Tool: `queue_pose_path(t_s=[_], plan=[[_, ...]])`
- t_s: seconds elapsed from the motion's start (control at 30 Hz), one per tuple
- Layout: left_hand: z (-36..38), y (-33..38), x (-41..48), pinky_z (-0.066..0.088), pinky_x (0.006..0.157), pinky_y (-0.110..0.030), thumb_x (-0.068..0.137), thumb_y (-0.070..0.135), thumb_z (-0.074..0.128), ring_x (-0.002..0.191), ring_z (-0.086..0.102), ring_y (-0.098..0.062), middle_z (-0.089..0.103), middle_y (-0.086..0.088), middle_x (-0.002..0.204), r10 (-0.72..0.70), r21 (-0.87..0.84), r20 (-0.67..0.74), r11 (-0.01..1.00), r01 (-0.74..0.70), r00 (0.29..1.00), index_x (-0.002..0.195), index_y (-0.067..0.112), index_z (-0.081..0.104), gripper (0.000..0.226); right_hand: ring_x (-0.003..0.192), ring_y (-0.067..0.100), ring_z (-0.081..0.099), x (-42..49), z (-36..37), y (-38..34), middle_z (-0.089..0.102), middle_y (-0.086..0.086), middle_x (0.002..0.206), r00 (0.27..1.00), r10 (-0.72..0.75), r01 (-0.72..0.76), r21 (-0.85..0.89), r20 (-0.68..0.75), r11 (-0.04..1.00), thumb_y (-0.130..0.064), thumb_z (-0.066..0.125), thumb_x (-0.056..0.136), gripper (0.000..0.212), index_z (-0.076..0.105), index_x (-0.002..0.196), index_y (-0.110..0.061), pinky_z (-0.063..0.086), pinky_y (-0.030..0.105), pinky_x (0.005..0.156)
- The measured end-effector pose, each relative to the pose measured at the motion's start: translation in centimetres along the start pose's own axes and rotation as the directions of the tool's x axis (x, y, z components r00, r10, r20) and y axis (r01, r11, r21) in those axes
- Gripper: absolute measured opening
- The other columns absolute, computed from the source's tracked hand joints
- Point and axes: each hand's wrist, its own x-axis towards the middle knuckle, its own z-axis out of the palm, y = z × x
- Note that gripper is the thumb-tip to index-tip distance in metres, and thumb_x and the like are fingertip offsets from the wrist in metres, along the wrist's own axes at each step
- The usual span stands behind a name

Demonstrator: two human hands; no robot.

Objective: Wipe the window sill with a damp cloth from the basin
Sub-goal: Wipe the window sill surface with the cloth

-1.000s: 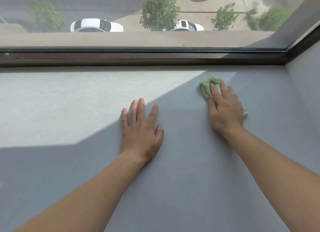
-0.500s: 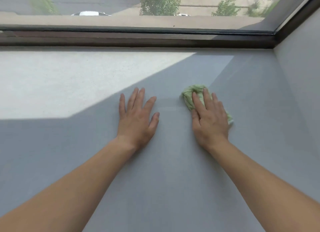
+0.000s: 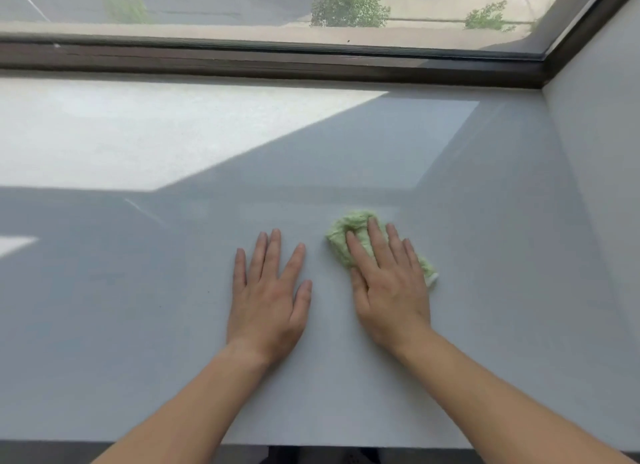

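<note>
A wide pale grey window sill [image 3: 485, 221] fills the view, part sunlit at the left, part in shade. A crumpled light green cloth [image 3: 349, 233] lies on it right of centre. My right hand [image 3: 388, 283] presses flat on the cloth, fingers spread over it, so only the cloth's far edge and right corner show. My left hand [image 3: 268, 297] rests flat on the bare sill just left of it, fingers apart, holding nothing. No basin is in view.
A dark window frame [image 3: 277, 63] runs along the sill's far side, glass above it. A grey side wall [image 3: 602, 134] closes off the right end. The sill's near edge [image 3: 346, 444] lies close below my forearms.
My right hand has drawn the cloth back from near the window frame toward me and slightly left. My left hand stays flat on the sill. The view now takes in the near edge.
</note>
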Motion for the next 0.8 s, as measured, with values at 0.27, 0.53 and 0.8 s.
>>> queue_pose_path(t_s=[0.27, 0.53, 0.8], plan=[[0.4, 1.0, 0.2, -0.008, 0.121, -0.049, 0.093, 0.055, 0.011, 0.152, -0.011, -0.02, -0.002, -0.006, 0.166, -0.019, 0.082, 0.032, 0.996, 0.016, 0.999, 0.156, 0.031, 0.016, 0.068, 0.153, 0.028, 0.01, 0.5, -1.9, 4.4, 0.015, -0.001, 0.165, 0.993, 0.118, -0.118, 0.019, 0.028, 0.993, -0.028, 0.041, 0.102, 0.053, 0.03, 0.153, -0.033, 0.002, 0.039, 0.124], [0.4, 2.5, 0.7, -0.012, 0.12, -0.046, 0.093, 0.056, 0.007, 0.151, -0.013, -0.017, -0.004, -0.004, 0.166, -0.016, 0.051, 0.024, 0.999, 0.014, 1.0, 0.156, 0.033, 0.013, 0.068, 0.152, 0.026, 0.014, -9.7, -1.5, 3.1, 0.02, -0.001, 0.165, 0.962, -0.243, 0.245, 0.002, 0.122, 0.97, -0.031, 0.043, 0.097, 0.056, 0.034, 0.152, -0.034, 0.012, 0.044, 0.122], [-0.1, 2.7, -0.8, -0.008, 0.121, -0.049, 0.097, 0.042, 0.025, 0.152, 0.013, -0.019, 0.027, -0.008, 0.161, 0.086, -0.14, -0.108, 0.985, -0.101, 0.99, 0.148, 0.019, 0.039, 0.058, 0.152, 0.03, 0.011, -8.7, -1.8, 2.8, 0.016, 0.002, 0.165, 0.983, 0.183, -0.183, -0.002, -0.022, 0.983, -0.028, 0.038, 0.101, 0.054, 0.029, 0.154, -0.03, 0.007, 0.045, 0.124]])
